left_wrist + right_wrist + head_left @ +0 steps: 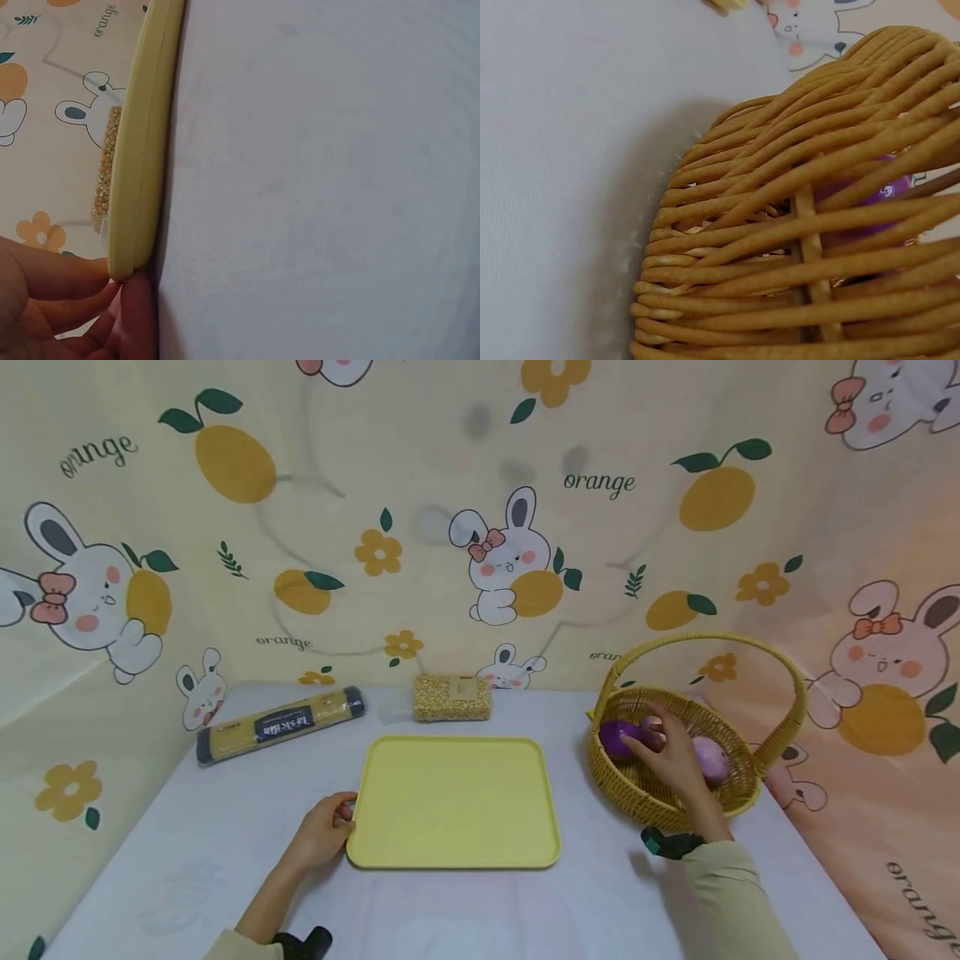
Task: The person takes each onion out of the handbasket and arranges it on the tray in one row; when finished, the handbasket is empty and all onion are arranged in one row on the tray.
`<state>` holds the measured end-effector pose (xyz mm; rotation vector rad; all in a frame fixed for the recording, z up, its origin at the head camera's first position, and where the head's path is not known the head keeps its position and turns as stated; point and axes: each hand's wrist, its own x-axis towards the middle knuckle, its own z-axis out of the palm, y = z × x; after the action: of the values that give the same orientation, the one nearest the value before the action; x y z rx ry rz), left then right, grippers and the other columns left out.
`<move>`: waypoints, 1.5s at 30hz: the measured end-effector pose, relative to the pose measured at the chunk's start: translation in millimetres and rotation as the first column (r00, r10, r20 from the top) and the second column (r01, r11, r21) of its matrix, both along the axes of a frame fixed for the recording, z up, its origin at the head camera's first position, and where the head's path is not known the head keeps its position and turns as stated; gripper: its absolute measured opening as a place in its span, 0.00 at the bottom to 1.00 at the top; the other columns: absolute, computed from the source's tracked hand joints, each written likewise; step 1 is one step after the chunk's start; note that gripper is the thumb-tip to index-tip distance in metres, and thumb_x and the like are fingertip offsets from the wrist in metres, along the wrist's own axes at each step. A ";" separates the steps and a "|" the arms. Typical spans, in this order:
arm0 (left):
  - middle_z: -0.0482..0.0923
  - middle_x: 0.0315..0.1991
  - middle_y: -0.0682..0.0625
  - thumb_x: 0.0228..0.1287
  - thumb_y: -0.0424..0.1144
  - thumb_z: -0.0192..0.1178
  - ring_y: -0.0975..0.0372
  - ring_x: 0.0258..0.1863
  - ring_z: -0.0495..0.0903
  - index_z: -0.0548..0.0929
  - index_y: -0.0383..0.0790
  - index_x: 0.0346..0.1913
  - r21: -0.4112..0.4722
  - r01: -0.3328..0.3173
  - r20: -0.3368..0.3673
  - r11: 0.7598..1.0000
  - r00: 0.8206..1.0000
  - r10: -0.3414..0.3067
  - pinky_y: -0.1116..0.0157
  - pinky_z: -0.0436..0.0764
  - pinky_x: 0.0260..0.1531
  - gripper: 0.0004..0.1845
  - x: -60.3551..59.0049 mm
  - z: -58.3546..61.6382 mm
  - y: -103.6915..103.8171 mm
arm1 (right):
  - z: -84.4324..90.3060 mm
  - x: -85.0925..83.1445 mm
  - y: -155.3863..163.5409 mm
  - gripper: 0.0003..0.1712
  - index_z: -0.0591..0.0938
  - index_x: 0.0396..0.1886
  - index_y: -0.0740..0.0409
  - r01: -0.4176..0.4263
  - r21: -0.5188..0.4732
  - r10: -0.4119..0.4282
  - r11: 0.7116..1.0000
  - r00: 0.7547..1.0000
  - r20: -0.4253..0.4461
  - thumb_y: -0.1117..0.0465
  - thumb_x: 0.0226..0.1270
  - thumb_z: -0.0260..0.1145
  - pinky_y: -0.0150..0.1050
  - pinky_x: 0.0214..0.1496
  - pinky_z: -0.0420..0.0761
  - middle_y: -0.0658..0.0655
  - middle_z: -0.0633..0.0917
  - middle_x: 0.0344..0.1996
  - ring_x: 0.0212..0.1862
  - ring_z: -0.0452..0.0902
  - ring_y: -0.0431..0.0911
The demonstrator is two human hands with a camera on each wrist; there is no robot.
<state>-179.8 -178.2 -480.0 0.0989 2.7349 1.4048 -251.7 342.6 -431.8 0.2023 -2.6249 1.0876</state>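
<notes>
Count: one yellow tray (453, 800), one wicker basket (660, 789), two purple items inside
Right hand (672, 758): in basket, fingers curled on dark purple item (618, 737); pale purple item (711, 758) beside
Left hand (324, 831): gripping tray's left edge

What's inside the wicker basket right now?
Inside the wicker basket: a purple object and a pale pink object. The right hand grips the purple one and covers whatever lies beneath it.
</notes>
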 end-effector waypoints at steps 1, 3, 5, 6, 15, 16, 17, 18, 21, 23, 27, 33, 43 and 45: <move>0.72 0.34 0.44 0.54 0.22 0.55 0.60 0.29 0.70 0.71 0.21 0.54 0.001 0.000 -0.003 1.000 1.000 0.000 0.71 0.71 0.24 0.21 -0.1 -0.2 0.5 | -0.1 -0.4 0.7 0.43 0.57 0.69 0.64 -0.004 0.004 0.004 1.000 1.000 0.000 0.55 0.60 0.66 0.66 0.54 0.69 0.72 0.65 0.59 0.56 0.65 0.68; 0.72 0.33 0.44 0.54 0.21 0.55 0.60 0.29 0.70 0.71 0.21 0.54 0.008 -0.002 -0.002 1.000 1.000 0.002 0.71 0.71 0.23 0.21 0.2 -0.3 1.3 | -0.4 -1.3 1.7 0.43 0.57 0.69 0.66 -0.014 0.014 0.014 1.000 1.000 -0.003 0.55 0.60 0.67 0.66 0.53 0.69 0.73 0.65 0.59 0.56 0.65 0.69; 0.72 0.33 0.44 0.54 0.21 0.55 0.60 0.29 0.70 0.71 0.21 0.54 0.012 -0.002 -0.008 1.000 1.000 0.002 0.71 0.71 0.23 0.21 0.4 -0.8 1.9 | -1.6 -2.7 2.9 0.43 0.57 0.68 0.67 -0.025 0.026 0.025 0.999 1.000 -0.009 0.56 0.60 0.67 0.66 0.53 0.69 0.74 0.65 0.58 0.56 0.65 0.69; 0.72 0.33 0.44 0.54 0.21 0.55 0.60 0.29 0.70 0.71 0.21 0.54 0.015 -0.002 -0.010 1.000 1.000 0.002 0.71 0.71 0.23 0.21 0.6 -0.8 2.2 | -2.5 -3.4 3.4 0.43 0.58 0.68 0.67 -0.028 0.030 0.029 0.999 1.000 -0.013 0.57 0.59 0.67 0.66 0.53 0.69 0.74 0.65 0.58 0.56 0.65 0.69; 0.72 0.34 0.43 0.54 0.21 0.55 0.60 0.29 0.70 0.71 0.22 0.54 0.012 -0.010 -0.010 1.000 1.000 0.010 0.71 0.71 0.23 0.21 1.2 -1.4 2.0 | -11.6 -11.7 2.7 0.43 0.62 0.65 0.69 -0.048 0.051 0.049 0.998 0.999 -0.016 0.56 0.55 0.70 0.65 0.59 0.63 0.73 0.68 0.58 0.58 0.62 0.66; 0.72 0.34 0.44 0.54 0.21 0.55 0.60 0.29 0.70 0.71 0.22 0.54 0.011 -0.011 -0.010 1.000 1.000 0.011 0.71 0.71 0.23 0.22 1.3 -1.6 1.8 | -12.0 -12.3 2.4 0.43 0.62 0.66 0.69 -0.052 0.055 0.053 0.997 0.999 -0.007 0.55 0.56 0.70 0.65 0.59 0.63 0.73 0.68 0.59 0.58 0.62 0.66; 0.72 0.33 0.44 0.54 0.21 0.55 0.60 0.29 0.70 0.71 0.22 0.54 0.012 -0.012 -0.009 1.000 1.000 0.012 0.71 0.71 0.23 0.22 1.5 -1.8 1.8 | -12.3 -12.6 2.2 0.44 0.62 0.66 0.69 -0.056 0.057 0.056 0.997 0.998 0.003 0.54 0.56 0.70 0.65 0.59 0.64 0.73 0.67 0.60 0.58 0.62 0.66; 0.72 0.33 0.44 0.53 0.21 0.55 0.60 0.29 0.70 0.71 0.22 0.54 0.012 -0.012 -0.009 1.000 1.000 0.013 0.71 0.71 0.24 0.21 1.5 -2.2 1.7 | -12.5 -12.7 2.1 0.44 0.61 0.66 0.69 -0.060 0.060 0.059 0.996 0.998 0.009 0.54 0.56 0.70 0.65 0.59 0.64 0.73 0.66 0.60 0.58 0.62 0.66; 0.72 0.33 0.44 0.53 0.21 0.55 0.61 0.29 0.69 0.72 0.22 0.54 0.007 -0.015 -0.011 1.000 1.000 0.015 0.71 0.71 0.25 0.21 1.1 -3.4 1.8 | -13.2 -13.2 2.6 0.44 0.61 0.66 0.70 -0.070 0.065 0.069 0.995 0.997 0.016 0.54 0.55 0.70 0.65 0.59 0.64 0.73 0.65 0.61 0.59 0.62 0.66; 0.72 0.33 0.44 0.53 0.21 0.55 0.61 0.29 0.69 0.72 0.23 0.54 0.008 -0.014 -0.015 1.000 1.000 0.014 0.71 0.71 0.25 0.21 0.5 -3.9 1.9 | -13.4 -13.2 3.3 0.45 0.61 0.66 0.70 -0.078 0.077 0.076 0.994 0.997 0.022 0.54 0.55 0.71 0.66 0.59 0.63 0.73 0.64 0.61 0.60 0.61 0.66; 0.72 0.33 0.44 0.54 0.21 0.55 0.60 0.29 0.69 0.72 0.23 0.54 0.002 -0.010 -0.023 1.000 1.000 0.010 0.71 0.70 0.25 0.21 0.0 -4.0 1.7 | -13.8 -13.4 3.3 0.46 0.60 0.66 0.70 -0.096 0.114 0.093 0.989 0.995 0.033 0.54 0.54 0.71 0.67 0.59 0.63 0.73 0.63 0.62 0.62 0.58 0.67; 0.72 0.33 0.45 0.54 0.21 0.55 0.60 0.30 0.69 0.72 0.22 0.54 -0.010 -0.011 -0.024 1.000 1.000 0.011 0.71 0.70 0.26 0.21 0.6 -2.6 0.7 | -16.0 -14.5 2.6 0.45 0.60 0.66 0.70 -0.118 0.157 0.111 0.981 0.993 0.051 0.54 0.54 0.71 0.68 0.59 0.61 0.73 0.63 0.62 0.63 0.55 0.68; 0.72 0.33 0.44 0.54 0.22 0.55 0.60 0.29 0.69 0.72 0.22 0.54 -0.008 -0.009 -0.020 1.000 1.000 0.009 0.71 0.70 0.24 0.21 0.3 -2.7 0.7 | -18.8 -15.1 4.8 0.47 0.58 0.67 0.68 -0.125 0.193 0.107 0.973 0.989 0.105 0.53 0.54 0.71 0.69 0.59 0.61 0.73 0.62 0.63 0.63 0.56 0.69; 0.72 0.33 0.44 0.54 0.22 0.55 0.60 0.29 0.69 0.72 0.22 0.54 -0.006 -0.011 -0.017 1.000 1.000 0.011 0.71 0.71 0.24 0.21 0.1 -4.0 0.4 | -19.3 -15.3 5.2 0.47 0.58 0.67 0.70 -0.128 0.213 0.107 0.969 0.988 0.110 0.53 0.55 0.70 0.69 0.59 0.60 0.74 0.62 0.62 0.62 0.56 0.69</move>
<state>-179.7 -177.8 -483.9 0.0962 2.7570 1.4051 -267.0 347.8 -451.1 0.3647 -2.8527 0.8602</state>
